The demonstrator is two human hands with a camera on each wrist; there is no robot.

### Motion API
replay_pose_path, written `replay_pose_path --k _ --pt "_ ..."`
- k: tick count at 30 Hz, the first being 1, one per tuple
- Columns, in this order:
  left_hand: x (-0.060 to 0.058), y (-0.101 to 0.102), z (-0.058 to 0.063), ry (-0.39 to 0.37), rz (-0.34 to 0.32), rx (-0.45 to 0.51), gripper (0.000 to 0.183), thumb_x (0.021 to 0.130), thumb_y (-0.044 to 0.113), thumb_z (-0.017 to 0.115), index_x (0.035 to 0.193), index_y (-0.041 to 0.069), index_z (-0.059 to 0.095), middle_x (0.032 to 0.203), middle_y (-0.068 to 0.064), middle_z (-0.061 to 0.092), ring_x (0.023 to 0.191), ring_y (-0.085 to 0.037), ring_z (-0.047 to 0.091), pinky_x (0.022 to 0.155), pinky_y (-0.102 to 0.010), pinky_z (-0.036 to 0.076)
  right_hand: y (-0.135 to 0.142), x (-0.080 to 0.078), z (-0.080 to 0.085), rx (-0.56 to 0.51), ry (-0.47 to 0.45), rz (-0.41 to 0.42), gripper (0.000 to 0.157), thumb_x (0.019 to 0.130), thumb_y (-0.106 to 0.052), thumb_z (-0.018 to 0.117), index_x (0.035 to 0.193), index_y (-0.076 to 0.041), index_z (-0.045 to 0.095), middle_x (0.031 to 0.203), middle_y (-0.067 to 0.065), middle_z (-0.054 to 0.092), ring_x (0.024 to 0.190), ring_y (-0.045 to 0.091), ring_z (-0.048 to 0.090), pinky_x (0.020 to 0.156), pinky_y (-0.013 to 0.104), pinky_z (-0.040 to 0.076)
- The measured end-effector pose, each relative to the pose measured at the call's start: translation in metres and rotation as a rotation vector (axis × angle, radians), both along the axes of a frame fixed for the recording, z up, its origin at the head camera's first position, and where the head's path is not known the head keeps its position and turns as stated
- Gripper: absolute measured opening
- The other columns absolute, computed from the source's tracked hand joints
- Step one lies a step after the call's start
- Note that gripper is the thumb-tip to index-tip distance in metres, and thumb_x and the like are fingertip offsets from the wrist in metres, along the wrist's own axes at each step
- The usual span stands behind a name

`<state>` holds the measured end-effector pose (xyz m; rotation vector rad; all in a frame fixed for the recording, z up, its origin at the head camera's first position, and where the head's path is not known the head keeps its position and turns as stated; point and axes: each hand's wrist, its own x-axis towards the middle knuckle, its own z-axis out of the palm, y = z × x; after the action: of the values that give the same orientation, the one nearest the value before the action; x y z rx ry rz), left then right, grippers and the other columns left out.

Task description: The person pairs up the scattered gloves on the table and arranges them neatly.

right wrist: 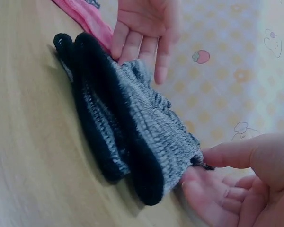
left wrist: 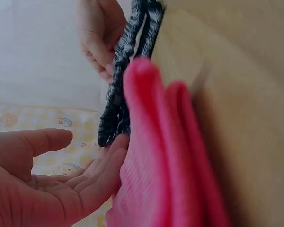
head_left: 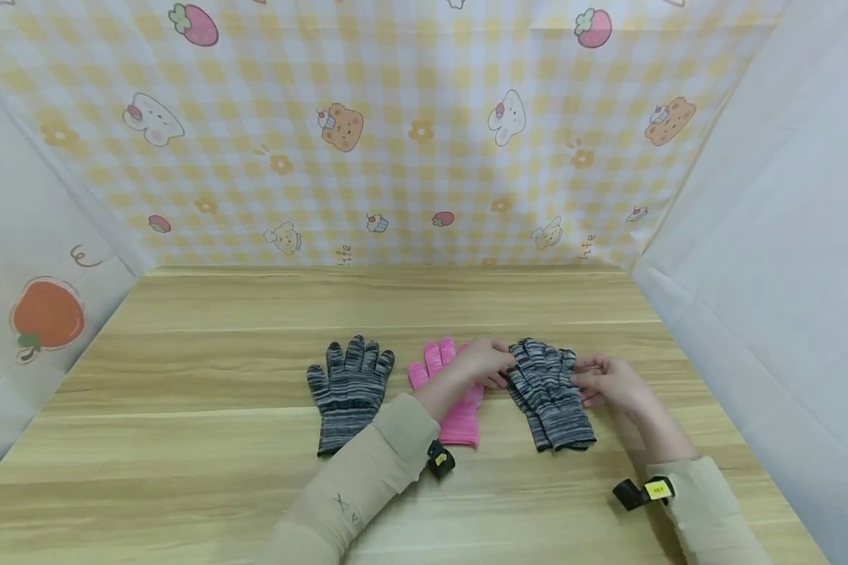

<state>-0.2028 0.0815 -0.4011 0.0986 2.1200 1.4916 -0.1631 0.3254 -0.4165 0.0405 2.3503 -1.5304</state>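
Two black-and-grey striped knit gloves (head_left: 553,392) lie one over the other, slightly fanned, cuffs toward the person. At their left edge, the left hand (head_left: 486,362) touches the finger side. Its thumb stands away from the extended fingers in the left wrist view. The right hand (head_left: 608,383) pinches the right edge of the gloves between thumb and fingers; in the right wrist view, the thumb (right wrist: 229,155) is at the knit edge and the fingers lie below. A pink glove (head_left: 459,424) lies partly hidden under the left wrist and forearm.
Another black-and-grey glove (head_left: 349,388) lies palm-flat left of the pink one, its cuff close to the left sleeve (head_left: 367,479). All rest on a wood-grain table (head_left: 184,353). A yellow checked cloth (head_left: 396,173) hangs behind, with white sheets at both sides.
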Motion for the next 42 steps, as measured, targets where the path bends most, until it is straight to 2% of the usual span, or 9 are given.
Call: replay_pose_path --k 4,6,9,14,21,26,31,37,42 --pt "-0.007 0.003 0.003 0.138 -0.079 -0.224 0.009 0.087 0.01 0.067 0.086 0.001 0.067 0.067 -0.003 0.058 0.062 -0.022 0.065 0.055 -0.025 0.054 0.002 0.003 0.003 0.018 -0.057 0.032 0.027 0.095 -0.013 0.059 0.099 0.013 0.056 0.071 0.007 0.061 0.059 0.017 0.063 0.057 0.032 0.057" --pt "-0.01 0.005 0.004 0.191 -0.132 -0.318 0.021 0.086 0.012 0.069 0.067 0.005 0.061 0.058 0.0 0.053 0.056 -0.02 0.063 0.048 -0.023 0.05 0.004 0.005 0.003 0.039 -0.09 0.075 0.025 0.095 -0.018 0.059 0.086 0.006 0.059 0.067 0.006 0.061 0.058 0.016 0.062 0.055 0.031 0.056" --pt "-0.014 0.008 0.005 0.228 -0.194 -0.4 0.036 0.083 0.012 0.072 0.055 0.009 0.05 0.051 0.0 0.049 0.053 -0.02 0.063 0.043 -0.023 0.047 0.006 0.01 0.003 0.055 -0.123 0.133 0.027 0.095 -0.022 0.06 0.079 0.0 0.06 0.068 0.006 0.06 0.06 0.017 0.061 0.056 0.031 0.056" --pt "-0.018 0.01 0.005 0.217 -0.217 -0.428 0.039 0.079 0.012 0.077 0.054 0.009 0.047 0.049 -0.001 0.048 0.05 -0.02 0.062 0.043 -0.024 0.049 0.009 0.014 0.001 0.024 -0.118 0.171 0.028 0.096 -0.023 0.059 0.083 0.002 0.058 0.074 0.007 0.059 0.064 0.018 0.06 0.059 0.031 0.056" --pt "-0.021 0.014 0.005 0.184 -0.243 -0.47 0.024 0.076 0.014 0.081 0.065 0.003 0.062 0.058 -0.006 0.06 0.045 -0.016 0.054 0.045 -0.024 0.05 0.014 0.015 -0.004 -0.086 -0.117 0.183 0.032 0.096 -0.015 0.058 0.109 0.014 0.054 0.083 0.006 0.058 0.07 0.014 0.061 0.066 0.03 0.057" --pt "-0.022 0.015 0.005 0.173 -0.239 -0.451 0.03 0.078 0.01 0.079 0.06 0.005 0.055 0.052 -0.002 0.049 0.043 -0.014 0.05 0.045 -0.023 0.048 0.017 0.014 -0.008 -0.155 -0.114 0.201 0.036 0.095 -0.011 0.056 0.117 0.017 0.047 0.09 0.005 0.058 0.075 0.014 0.06 0.069 0.029 0.056" --pt "-0.022 0.014 0.005 0.175 -0.241 -0.396 0.046 0.081 0.01 0.076 0.05 0.01 0.042 0.047 -0.001 0.044 0.043 -0.014 0.045 0.044 -0.023 0.043 0.018 0.013 -0.01 -0.189 -0.107 0.177 0.021 0.094 -0.008 0.056 0.107 0.008 0.053 0.085 0.003 0.055 0.073 0.012 0.058 0.067 0.028 0.055" --pt "-0.025 0.01 0.005 0.226 -0.272 -0.354 0.028 0.083 0.011 0.075 0.061 0.006 0.058 0.066 -0.013 0.065 0.051 -0.016 0.051 0.047 -0.023 0.046 0.014 0.015 -0.011 -0.173 -0.1 0.128 0.011 0.094 -0.009 0.058 0.098 0.001 0.056 0.081 0.001 0.057 0.069 0.011 0.058 0.064 0.027 0.055" --pt "-0.028 0.01 0.003 0.272 -0.291 -0.364 0.026 0.083 0.012 0.076 0.063 0.007 0.061 0.07 -0.014 0.067 0.05 -0.015 0.051 0.047 -0.022 0.045 0.007 0.018 -0.011 -0.137 -0.086 0.083 0.013 0.094 -0.011 0.059 0.096 0.002 0.057 0.082 0.002 0.058 0.069 0.012 0.058 0.064 0.027 0.055"
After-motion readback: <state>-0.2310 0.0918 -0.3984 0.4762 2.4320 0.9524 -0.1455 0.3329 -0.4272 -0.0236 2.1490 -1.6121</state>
